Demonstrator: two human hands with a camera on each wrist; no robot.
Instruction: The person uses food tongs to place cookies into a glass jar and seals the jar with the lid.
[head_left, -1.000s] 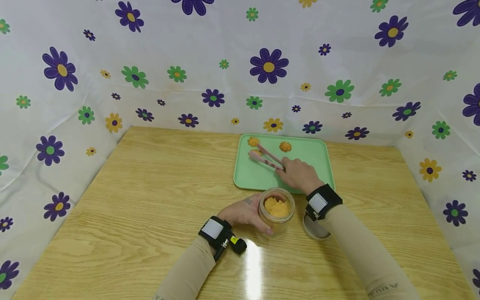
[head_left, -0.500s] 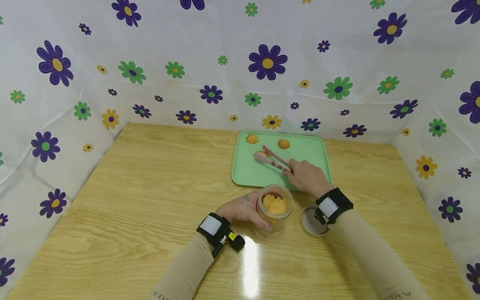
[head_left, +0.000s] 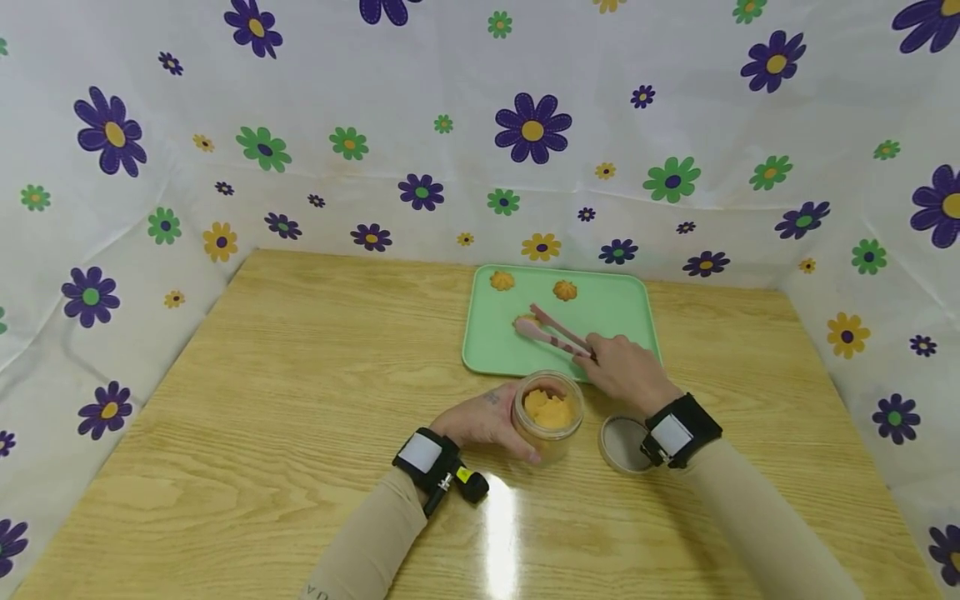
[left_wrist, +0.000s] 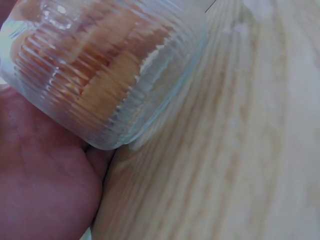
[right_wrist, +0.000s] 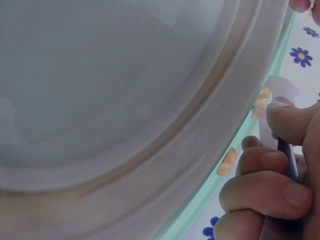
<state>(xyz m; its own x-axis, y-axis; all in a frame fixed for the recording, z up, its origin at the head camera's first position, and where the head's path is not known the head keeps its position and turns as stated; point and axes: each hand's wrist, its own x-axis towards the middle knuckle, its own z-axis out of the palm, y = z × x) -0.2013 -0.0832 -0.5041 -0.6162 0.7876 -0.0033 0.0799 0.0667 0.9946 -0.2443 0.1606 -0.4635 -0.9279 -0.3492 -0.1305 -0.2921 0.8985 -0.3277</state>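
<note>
head: bright, white glare on table (head_left: pixel 330 383) | left wrist: dimmer, glints on jar (left_wrist: pixel 100 70) | right wrist: dim, lid (right_wrist: pixel 110 95) soft

On the table (head_left: pixel 337 350) I list: one tray (head_left: pixel 622 315) at the back, before the cloth (head_left: pixel 315 108); on it, a first biscuit (head_left: pixel 502 280) at back left, a second biscuit (head_left: pixel 566 290) to its right, a third biscuit (head_left: pixel 527 317) in front, at the tips of the tongs (head_left: pixel 562 342); right hand (head_left: pixel 628 371) at the tray's front right. Before the tray I enter one jar (head_left: pixel 555 448), contents (head_left: pixel 549 410) inside, left hand (head_left: pixel 486 421) along its left; right of it, a lid (head_left: pixel 622 444).
</note>
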